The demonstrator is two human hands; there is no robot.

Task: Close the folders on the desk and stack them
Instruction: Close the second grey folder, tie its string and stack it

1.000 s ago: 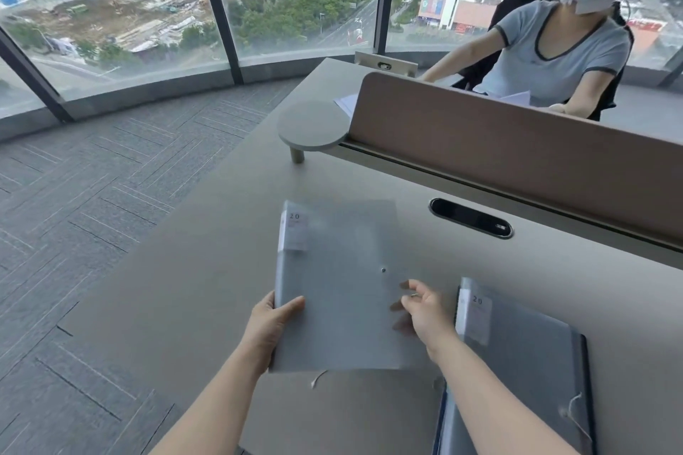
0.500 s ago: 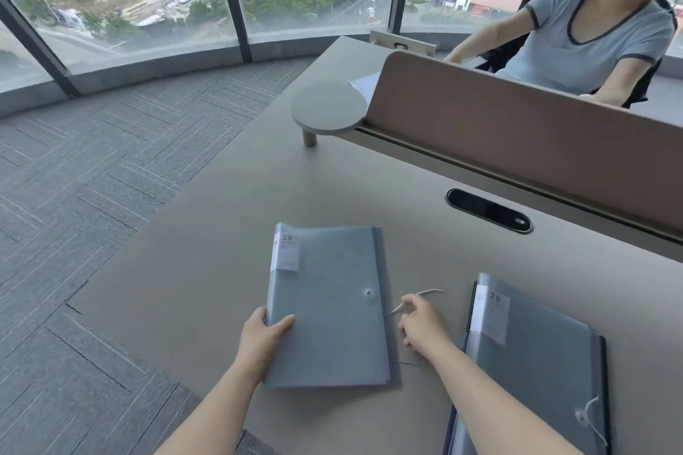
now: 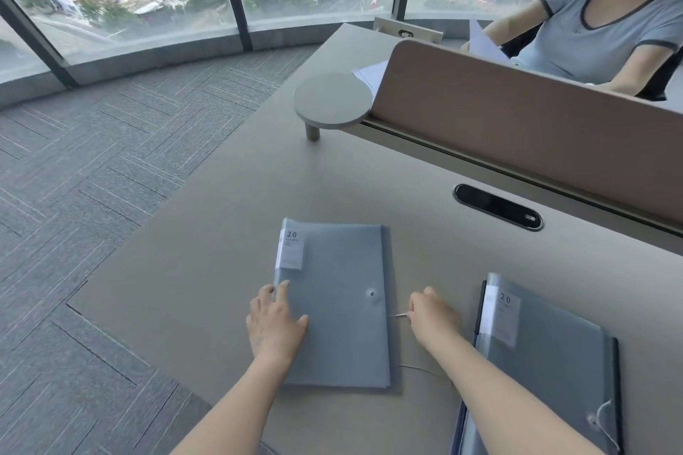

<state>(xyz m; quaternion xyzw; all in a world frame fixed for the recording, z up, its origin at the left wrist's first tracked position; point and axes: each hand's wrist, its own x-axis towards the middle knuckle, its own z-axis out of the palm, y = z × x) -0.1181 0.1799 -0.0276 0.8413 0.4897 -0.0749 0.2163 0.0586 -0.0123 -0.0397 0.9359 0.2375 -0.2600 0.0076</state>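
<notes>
A grey-blue folder (image 3: 340, 292) lies closed and flat on the desk (image 3: 207, 270), with a white "20" label at its top left and a round button near its right edge. My left hand (image 3: 275, 321) rests flat on its left edge, fingers spread. My right hand (image 3: 432, 318) is just right of the folder, pinching its thin elastic cord (image 3: 400, 315). A second closed folder (image 3: 547, 358) with the same label lies at the right, partly under my right forearm.
A brown divider panel (image 3: 517, 129) runs across the back of the desk, with a round side shelf (image 3: 332, 100) at its left end and a black cable slot (image 3: 497, 206) in front. A person sits behind the panel. The desk's left edge drops to carpet.
The folder was lowered and now lies flat and closed. My left hand slid onto its cover. My right hand took the cord and pulled it in toward the folder's right edge.
</notes>
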